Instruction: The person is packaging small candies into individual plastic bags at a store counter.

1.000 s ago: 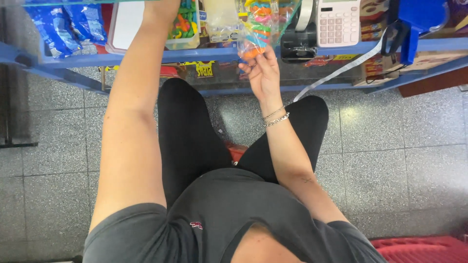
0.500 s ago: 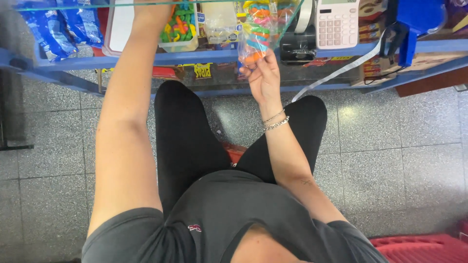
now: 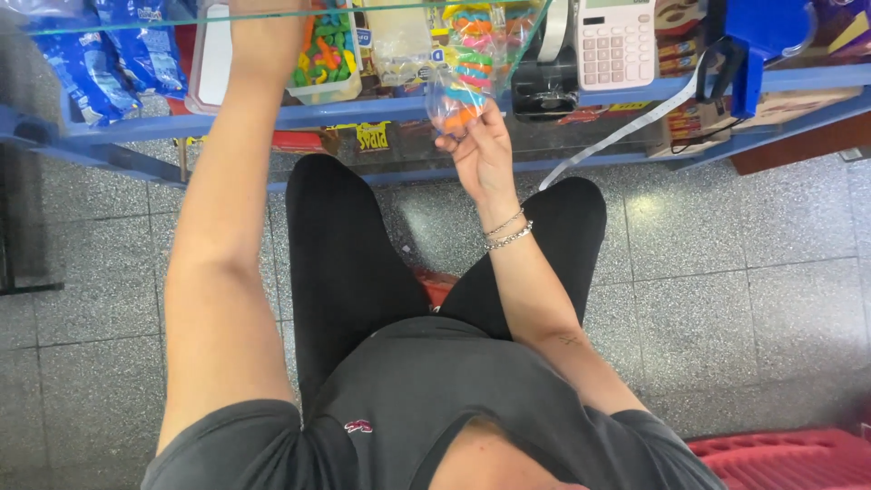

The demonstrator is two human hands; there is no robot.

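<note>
Head camera, looking straight down over a seated or crouching person in a dark grey shirt and black trousers, knees toward a blue-framed glass counter (image 3: 381, 111). Right hand (image 3: 481, 150) raised to the counter's front edge, fingers pinched on the lower end of a clear plastic bag of coloured gummy candy (image 3: 472, 68); the bag stands up from the fingertips and leans against the glass, its orange and blue pieces showing through. Two thin bracelets (image 3: 504, 231) on that wrist. Left arm stretched forward and up, forearm crossing the counter edge; left hand (image 3: 263, 32) mostly cut off by the top of the frame, so its grip cannot be told, though it lies against an open white tub of mixed gummy candy (image 3: 325, 50). Just left of the tub, blue snack packets (image 3: 100, 59) stacked behind the glass. Right of the held bag: a black card terminal (image 3: 544, 86), then a white desk calculator (image 3: 615, 41) touching it. Farther right, a blue tape dispenser (image 3: 758, 36) with a strip of white tape (image 3: 626, 127) trailing down over the counter's front. Yellow-labelled packets (image 3: 372, 136) visible on the lower shelf under the glass. Grey speckled tile floor (image 3: 744, 236) beneath; a red plastic crate (image 3: 789, 458) at bottom right, near the person's right shoulder.
</note>
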